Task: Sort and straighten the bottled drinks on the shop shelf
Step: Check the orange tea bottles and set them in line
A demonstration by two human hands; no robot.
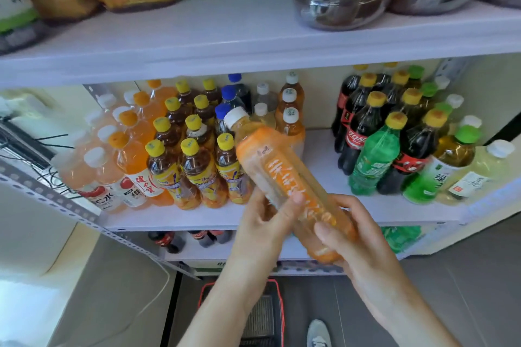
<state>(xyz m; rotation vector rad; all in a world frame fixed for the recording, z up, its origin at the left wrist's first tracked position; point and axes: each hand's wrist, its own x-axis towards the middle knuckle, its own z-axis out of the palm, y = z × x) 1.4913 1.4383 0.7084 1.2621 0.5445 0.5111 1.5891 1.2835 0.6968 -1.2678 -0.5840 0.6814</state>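
Observation:
I hold an orange-labelled tea bottle [284,177] with a white cap, tilted so the cap points up-left, in front of the middle shelf [321,172]. My left hand [265,220] grips its middle from the left. My right hand [355,236] wraps its base from the right. Behind it on the shelf stand rows of yellow-capped iced tea bottles [191,160], orange drink bottles [132,155] and matching white-capped tea bottles [290,110]. To the right stand cola bottles [358,132], a green soda bottle [375,158] and green tea bottles [448,160].
A bare gap of shelf lies between the tea rows and the cola group. The upper shelf [225,34] carries large bottles. More cola sits on the lower shelf [180,239]. A red basket [262,315] and my shoe [318,332] are on the floor below.

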